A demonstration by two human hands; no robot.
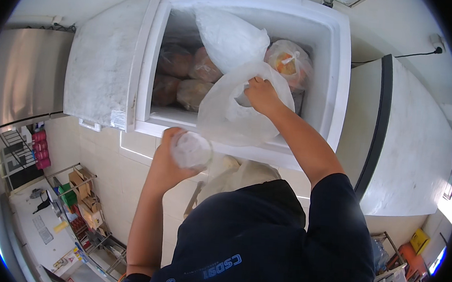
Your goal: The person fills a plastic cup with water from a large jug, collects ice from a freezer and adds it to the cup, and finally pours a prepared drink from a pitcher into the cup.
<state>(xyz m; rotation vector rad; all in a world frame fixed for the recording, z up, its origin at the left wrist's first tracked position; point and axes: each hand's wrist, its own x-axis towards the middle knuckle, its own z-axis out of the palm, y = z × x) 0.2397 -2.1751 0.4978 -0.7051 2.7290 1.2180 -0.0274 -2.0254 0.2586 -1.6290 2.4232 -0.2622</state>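
Note:
My left hand (171, 170) is wrapped around a clear plastic cup (191, 150) in front of the chest freezer's front edge. Something whitish shows in the cup, but blur hides what it is. Inside the mouth of a translucent white plastic bag (222, 109), my right hand (264, 94) grips a grey curved piece, apparently a metal scoop (244, 100). White contents that look like ice are visible around it. The bag rests in the open chest freezer (339, 90) and drapes over its front rim. Behind it lies a full white plastic bag (233, 39).
Knotted bags of food (205, 67) fill the freezer's left side, and another tied bag (290, 63) sits at right. White cabinets (102, 61) (414, 142) flank the freezer. Cardboard boxes (86, 198) stand on a rack at lower left.

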